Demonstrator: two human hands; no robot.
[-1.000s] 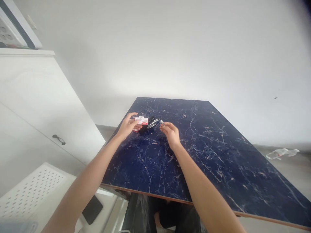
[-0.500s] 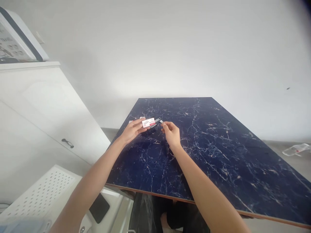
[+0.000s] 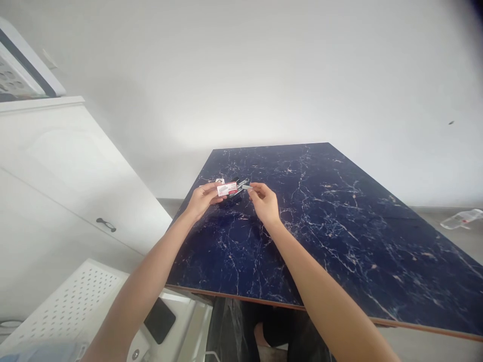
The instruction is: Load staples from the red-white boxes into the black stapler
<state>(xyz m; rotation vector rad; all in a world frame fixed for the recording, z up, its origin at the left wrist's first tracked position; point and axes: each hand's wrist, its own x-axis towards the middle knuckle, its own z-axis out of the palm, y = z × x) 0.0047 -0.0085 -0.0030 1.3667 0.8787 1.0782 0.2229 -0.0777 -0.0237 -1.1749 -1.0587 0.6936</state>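
My left hand is closed on a small white and red staple box, gripping it by its left end with the printed side facing me. Between the thumb and fingers of my right hand is a short silvery strip of staples, pointing left toward the box. Just behind the box and strip lies a black and metal stapler, which looks opened up; my hands and the box cover part of it. Another white box shows partly behind my left fingers.
The dark blue marble-patterned table stands against a white wall. A white cabinet flanks it on the left. Below left is a white unit with a perforated panel and a dark phone-like slab. A clear plastic item lies beyond the right edge.
The staple strip has come further into view in my right fingers. The box in my left hand has shifted slightly left. The whole view has tilted a little.
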